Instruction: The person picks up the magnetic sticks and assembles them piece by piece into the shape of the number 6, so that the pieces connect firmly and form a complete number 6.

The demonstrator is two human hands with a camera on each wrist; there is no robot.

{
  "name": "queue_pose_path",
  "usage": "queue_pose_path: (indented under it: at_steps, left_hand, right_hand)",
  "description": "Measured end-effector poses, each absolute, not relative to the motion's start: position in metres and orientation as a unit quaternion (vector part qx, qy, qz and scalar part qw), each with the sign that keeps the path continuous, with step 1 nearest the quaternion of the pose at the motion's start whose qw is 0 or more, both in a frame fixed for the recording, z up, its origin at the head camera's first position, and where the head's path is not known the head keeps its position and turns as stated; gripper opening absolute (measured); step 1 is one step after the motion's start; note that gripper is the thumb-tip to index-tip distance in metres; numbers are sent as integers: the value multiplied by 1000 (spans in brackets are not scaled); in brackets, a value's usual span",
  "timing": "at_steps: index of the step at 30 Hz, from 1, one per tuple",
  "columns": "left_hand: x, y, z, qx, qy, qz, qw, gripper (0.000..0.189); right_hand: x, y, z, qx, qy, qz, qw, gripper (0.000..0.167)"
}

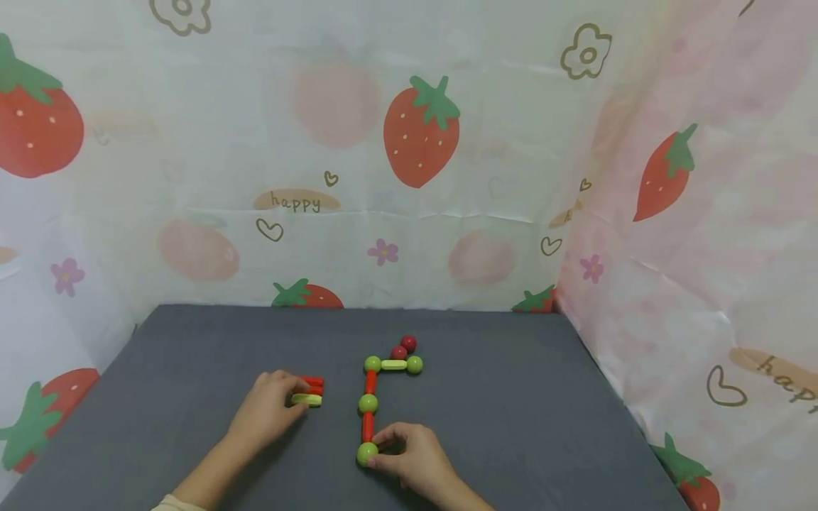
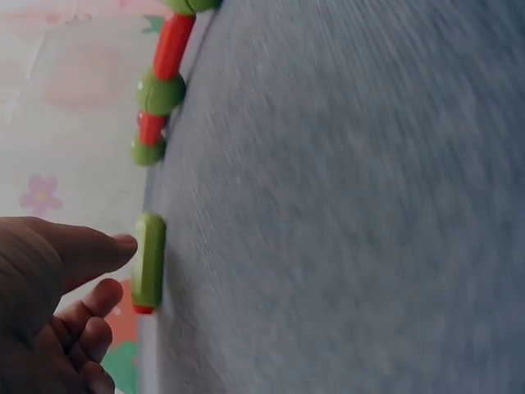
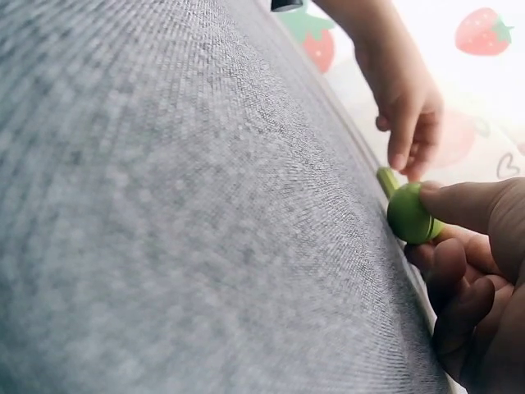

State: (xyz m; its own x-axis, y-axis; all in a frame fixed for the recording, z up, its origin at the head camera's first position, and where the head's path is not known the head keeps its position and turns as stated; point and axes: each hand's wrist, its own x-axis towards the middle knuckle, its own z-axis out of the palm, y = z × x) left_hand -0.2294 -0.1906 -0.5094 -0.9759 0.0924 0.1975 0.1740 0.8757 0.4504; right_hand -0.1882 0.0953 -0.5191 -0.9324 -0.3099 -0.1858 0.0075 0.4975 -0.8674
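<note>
On the dark grey tabletop lies a chain of green balls and rods. Its lowest green ball [image 1: 366, 455] is pinched between the thumb and fingers of my right hand [image 1: 418, 458]. A red rod [image 1: 367, 427] leads from that ball to the middle green ball [image 1: 368, 404], and another red rod [image 1: 371, 382] continues to the corner ball [image 1: 373, 364]. My left hand [image 1: 271, 406] is at a small group of loose rods, its thumb tip right by a yellow-green rod [image 2: 148, 261]. Loose red rods [image 1: 313, 382] lie beside it, partly under the fingers.
From the corner ball a yellow-green rod [image 1: 393, 365] runs right to another green ball [image 1: 415, 365]. Two dark red balls [image 1: 408, 343] sit just behind it. Strawberry-patterned cloth [image 1: 422, 248] hangs behind and beside the grey table [image 1: 511, 411].
</note>
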Motion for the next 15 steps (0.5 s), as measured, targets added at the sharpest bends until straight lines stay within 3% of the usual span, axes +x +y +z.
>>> queue_pose_path:
  at_steps: [15]
  left_hand:
    - [-240, -206, -521, -78, -955, -282, 41, 23]
  right_hand:
    - [-190, 97, -522, -97, 844, -503, 160, 24]
